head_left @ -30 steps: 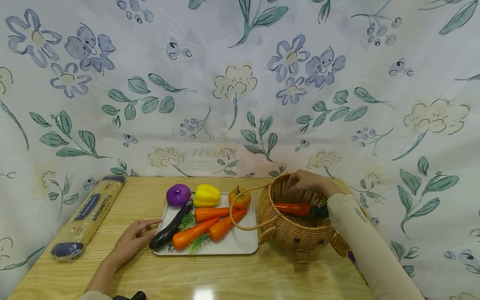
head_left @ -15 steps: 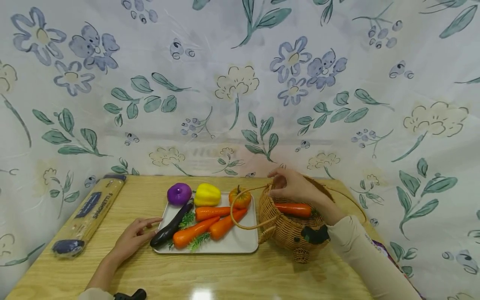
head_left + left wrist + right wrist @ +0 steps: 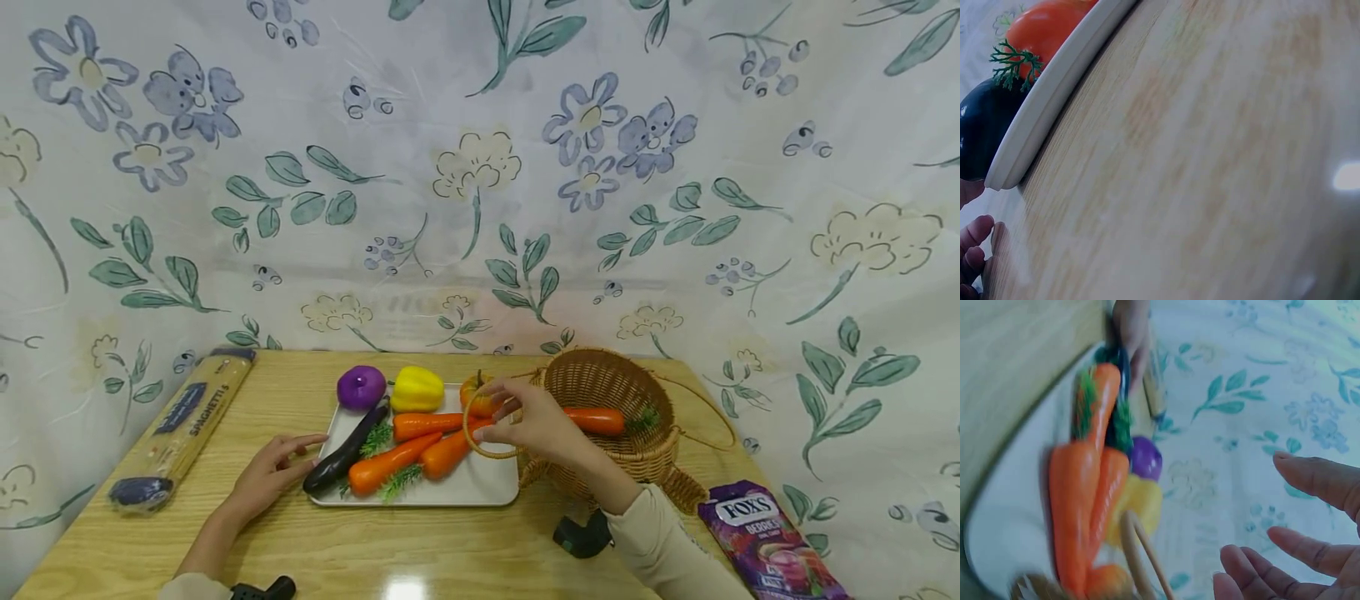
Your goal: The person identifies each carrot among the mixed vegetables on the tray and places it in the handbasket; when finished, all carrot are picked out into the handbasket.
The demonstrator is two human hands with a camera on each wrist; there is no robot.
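Note:
My left hand rests on the table, fingers extended to the left edge of a white tray, beside the dark eggplant. Above the tray's right end hovers my right hand, thumb and fingers spread apart with nothing between them, as the right wrist view also shows. The tray bears carrots, a purple onion, a yellow bell pepper and a round orange vegetable, partly hidden by the right hand. A wicker basket contains a carrot, partly covered by that hand.
The basket's loop handle leans left over the tray. At the left lies a spaghetti pack. A purple FOX'S candy bag lies at the right front. Floral cloth hangs behind the table.
My right hand has moved from inside the basket, over its rim, leftward to the tray's right end. The carrot stays in the basket. My left hand has kept its place.

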